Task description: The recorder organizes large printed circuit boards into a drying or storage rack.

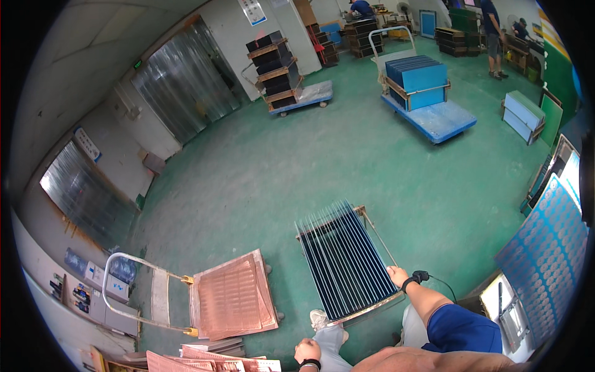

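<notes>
Dark thin panels (pixel 344 260) stand on edge in close parallel rows inside the slotted rack (pixel 365 309), which sits on the green floor (pixel 322 161) in front of you, just past your shoe (pixel 319 318). Your right hand (pixel 397 275) is at the rack's near right corner, fingers curled around the end of its slim side rail, with little gap showing between them. Your left hand (pixel 308 351) is off the rack, low and to the left; its fingers bend inward and lie together, but their tips are hidden, so you cannot tell how far they are open or whether they hold anything. Each wrist wears a black band.

Near that left hand, copper-coloured sheets (pixel 204 363) lean at the lower edge of the view. Left of the rack stands a platform trolley (pixel 160 297) with a white tubular handle, bearing a flat pile of copper-coloured perforated panels (pixel 229 294). To your right, a large blue panel (pixel 548 248) patterned with pale discs stands tilted.

Farther out, a blue platform trolley (pixel 443 126) carries upright blue panels (pixel 416 77), and another trolley (pixel 316 93) holds stacked racks of dark panels. A clear strip curtain (pixel 189 84) hangs at the back left.
</notes>
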The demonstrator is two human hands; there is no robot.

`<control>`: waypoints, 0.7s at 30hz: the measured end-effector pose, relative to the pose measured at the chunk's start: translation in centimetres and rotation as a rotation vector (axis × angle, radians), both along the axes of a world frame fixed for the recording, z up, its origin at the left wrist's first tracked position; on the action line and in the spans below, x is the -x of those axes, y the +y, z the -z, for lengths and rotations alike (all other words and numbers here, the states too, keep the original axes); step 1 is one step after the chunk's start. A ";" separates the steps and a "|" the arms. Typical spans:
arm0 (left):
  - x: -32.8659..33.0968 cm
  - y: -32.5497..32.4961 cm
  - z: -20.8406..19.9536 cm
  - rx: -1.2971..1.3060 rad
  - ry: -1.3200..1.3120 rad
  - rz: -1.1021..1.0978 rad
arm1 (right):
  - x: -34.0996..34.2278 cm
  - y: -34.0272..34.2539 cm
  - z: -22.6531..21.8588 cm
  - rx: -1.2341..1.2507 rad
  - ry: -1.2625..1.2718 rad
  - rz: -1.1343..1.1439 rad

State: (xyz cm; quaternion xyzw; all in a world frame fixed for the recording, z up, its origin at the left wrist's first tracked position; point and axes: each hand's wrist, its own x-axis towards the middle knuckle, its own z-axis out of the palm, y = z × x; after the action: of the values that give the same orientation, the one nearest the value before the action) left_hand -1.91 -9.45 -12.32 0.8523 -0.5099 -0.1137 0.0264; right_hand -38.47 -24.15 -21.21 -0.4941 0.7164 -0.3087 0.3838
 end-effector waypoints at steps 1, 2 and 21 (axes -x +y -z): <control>0.0 0.0 0.1 0.012 -0.003 0.007 | -0.3 -0.1 -1.5 -0.039 0.147 0.011; -0.1 -0.1 0.2 0.009 -0.004 0.004 | -0.5 -0.2 -2.3 -0.077 0.295 0.022; -0.8 0.6 0.0 0.024 0.085 -0.026 | 0.2 -3.0 1.0 -0.309 0.437 -0.073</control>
State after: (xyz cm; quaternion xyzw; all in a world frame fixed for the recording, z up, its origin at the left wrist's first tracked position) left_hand -1.14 -8.86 -12.31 0.8529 -0.4984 -0.1433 0.0595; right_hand -38.68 -27.18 -22.22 -0.5099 0.8027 -0.0675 0.3017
